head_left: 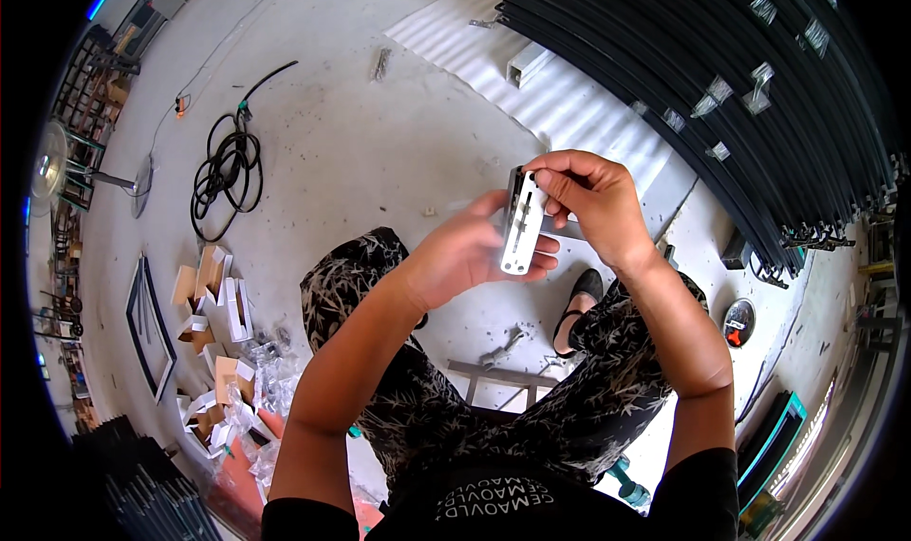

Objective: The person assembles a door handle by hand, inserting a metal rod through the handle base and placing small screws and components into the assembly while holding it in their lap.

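In front of me, over my knees, is a slim white slotted metal fitting (521, 230) with rounded ends, a long slot and small holes. A dark part runs along its left side. My right hand (600, 199) pinches its upper end between thumb and fingers. Beneath and around the lower part is my left hand (465, 253), its fingertips showing past the fitting's right side. Motion smears the left thumb and palm somewhat, and the fitting hides part of the left fingers.
Long black profiles (702, 104) are stacked on white sheeting (474, 47) at the far right. A coiled black hose (226, 166) lies on the floor at left, near a standing fan (142, 185). Opened cartons (218, 285) and clear plastic wrappings (261, 399) are heaped below it. A round bowl (739, 323) sits at right.
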The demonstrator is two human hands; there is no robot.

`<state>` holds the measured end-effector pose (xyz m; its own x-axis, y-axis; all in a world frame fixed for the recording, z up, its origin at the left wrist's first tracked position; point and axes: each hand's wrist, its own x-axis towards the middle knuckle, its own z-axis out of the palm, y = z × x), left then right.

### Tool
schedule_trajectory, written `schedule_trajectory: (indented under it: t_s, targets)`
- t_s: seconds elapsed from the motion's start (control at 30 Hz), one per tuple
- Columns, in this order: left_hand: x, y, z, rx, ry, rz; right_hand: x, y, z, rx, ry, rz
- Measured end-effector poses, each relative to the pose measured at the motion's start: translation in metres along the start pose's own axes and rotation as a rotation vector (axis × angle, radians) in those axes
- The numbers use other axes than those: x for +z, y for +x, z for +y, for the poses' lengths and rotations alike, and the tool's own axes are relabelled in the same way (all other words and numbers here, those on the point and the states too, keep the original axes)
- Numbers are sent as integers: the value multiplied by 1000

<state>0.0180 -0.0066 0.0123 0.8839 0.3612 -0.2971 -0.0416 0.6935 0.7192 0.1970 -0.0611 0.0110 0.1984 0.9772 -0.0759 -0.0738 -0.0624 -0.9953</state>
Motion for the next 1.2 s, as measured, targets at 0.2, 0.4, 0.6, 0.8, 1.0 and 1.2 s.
schedule_trajectory:
  t_s: [0.2,0.4,0.6,0.8,1.0,1.2]
  targets:
    - [1,1,-2,-10,-1,10,1,0,-1,-10,6,20]
    - [-2,1,-3,-7,-9,-9,3,0,2,-15,-23,56]
    - [-5,1,-9,28,116,-24,4,-2,6,-285,-331,150]
    - [-1,-2,-8,41,114,-17,-13,0,-11,-332,-417,236]
    - [-2,-3,-9,62,191,-69,-5,-6,0,-61,-131,-90]
    - [-3,-1,-13,83,325,-81,-1,-3,5,-54,-46,-85]
